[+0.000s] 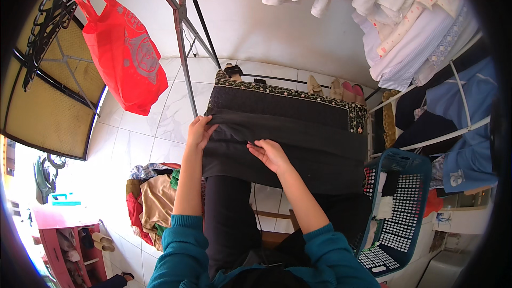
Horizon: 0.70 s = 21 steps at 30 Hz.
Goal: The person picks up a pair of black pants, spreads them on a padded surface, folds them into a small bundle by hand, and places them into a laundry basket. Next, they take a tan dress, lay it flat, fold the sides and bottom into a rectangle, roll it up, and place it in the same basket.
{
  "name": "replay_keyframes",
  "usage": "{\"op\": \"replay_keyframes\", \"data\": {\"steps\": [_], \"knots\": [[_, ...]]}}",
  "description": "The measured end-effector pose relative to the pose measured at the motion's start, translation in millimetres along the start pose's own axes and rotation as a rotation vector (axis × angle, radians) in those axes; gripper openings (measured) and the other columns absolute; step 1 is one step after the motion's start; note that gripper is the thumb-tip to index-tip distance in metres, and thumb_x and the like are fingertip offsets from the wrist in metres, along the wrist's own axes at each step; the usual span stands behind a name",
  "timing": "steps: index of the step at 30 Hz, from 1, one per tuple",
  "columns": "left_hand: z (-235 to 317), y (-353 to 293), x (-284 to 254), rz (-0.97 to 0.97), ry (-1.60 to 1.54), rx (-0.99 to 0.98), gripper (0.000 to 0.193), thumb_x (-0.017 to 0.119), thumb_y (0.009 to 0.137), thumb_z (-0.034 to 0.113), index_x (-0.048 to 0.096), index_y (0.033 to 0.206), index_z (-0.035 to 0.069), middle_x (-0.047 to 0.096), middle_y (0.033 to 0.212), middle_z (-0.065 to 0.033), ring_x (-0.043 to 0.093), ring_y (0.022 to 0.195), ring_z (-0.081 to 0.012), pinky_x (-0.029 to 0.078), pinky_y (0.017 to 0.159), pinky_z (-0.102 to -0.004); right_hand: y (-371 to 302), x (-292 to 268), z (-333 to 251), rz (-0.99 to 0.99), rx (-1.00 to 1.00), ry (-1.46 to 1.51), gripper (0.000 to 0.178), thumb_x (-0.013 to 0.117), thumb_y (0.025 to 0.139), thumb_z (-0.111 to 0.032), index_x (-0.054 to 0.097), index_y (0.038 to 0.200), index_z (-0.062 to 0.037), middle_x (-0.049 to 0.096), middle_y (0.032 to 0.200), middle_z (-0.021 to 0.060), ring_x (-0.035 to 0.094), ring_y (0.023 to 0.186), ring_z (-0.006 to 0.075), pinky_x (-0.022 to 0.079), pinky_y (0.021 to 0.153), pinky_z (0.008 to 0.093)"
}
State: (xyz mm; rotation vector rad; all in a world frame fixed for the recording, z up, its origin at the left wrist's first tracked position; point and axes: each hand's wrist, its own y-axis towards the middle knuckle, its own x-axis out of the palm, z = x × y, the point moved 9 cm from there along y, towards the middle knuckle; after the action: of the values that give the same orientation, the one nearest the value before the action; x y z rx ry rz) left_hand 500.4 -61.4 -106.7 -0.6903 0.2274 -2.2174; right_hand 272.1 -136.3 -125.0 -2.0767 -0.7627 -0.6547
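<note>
A dark grey garment [314, 146], long like a pair of trousers, lies crosswise over a low surface covered with a black cloth with a flowered border [288, 89]. At its left end, my left hand [199, 131] pinches the garment's edge between thumb and fingers. My right hand [269, 153] is closed on a bit of the same fabric, a little to the right and nearer to me. Between the two hands the fabric is rumpled, while toward the right it lies flatter. The garment's near side hangs close to my lap.
A teal laundry basket [424, 181] stands at the right. Piled clothes [159, 200] lie at the left. A red bag [125, 56] hangs by black hangers [50, 24] and a metal frame [178, 8]. Light clothes [410, 26] hang at the upper right; shoes [336, 89] line the wall.
</note>
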Motion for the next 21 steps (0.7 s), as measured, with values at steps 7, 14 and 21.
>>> {"op": "replay_keyframes", "data": {"steps": [7,14,21], "knots": [[-10.4,-1.7,1.8,-0.151,-0.273,0.131,0.009,0.053,0.078,0.002,0.05,0.08,0.011,0.053,0.085,-0.0035,0.055,0.087,-0.0198,0.046,0.08,-0.0394,-0.7,-10.5,-1.3,0.054,-0.106,0.057,0.012,0.057,0.085,-0.001,0.05,0.076,0.0025,0.057,0.093,0.0168,0.062,0.094,0.027,0.055,0.087,0.0337],[-36.5,-9.2,-48.1,0.307,0.0,0.032,0.019,0.049,0.077,0.002,0.054,0.093,0.01,0.052,0.089,-0.0012,0.05,0.079,-0.0158,0.043,0.074,-0.0383,4.1,-21.6,4.8,0.163,-0.09,-0.015,0.02,0.064,0.084,-0.005,0.053,0.093,0.0085,0.057,0.099,0.0154,0.062,0.091,0.0235,0.057,0.082,0.0324],[-22.1,10.0,-52.5,0.299,0.614,0.176,0.015,0.064,0.08,0.017,0.06,0.082,0.002,0.057,0.07,-0.0045,0.053,0.067,-0.0169,0.042,0.063,-0.0312,-5.4,-20.1,13.5,0.12,0.05,-0.054,0.031,0.063,0.086,-0.01,0.049,0.1,0.0145,0.056,0.103,0.021,0.064,0.093,0.0269,0.058,0.077,0.0327]]}}
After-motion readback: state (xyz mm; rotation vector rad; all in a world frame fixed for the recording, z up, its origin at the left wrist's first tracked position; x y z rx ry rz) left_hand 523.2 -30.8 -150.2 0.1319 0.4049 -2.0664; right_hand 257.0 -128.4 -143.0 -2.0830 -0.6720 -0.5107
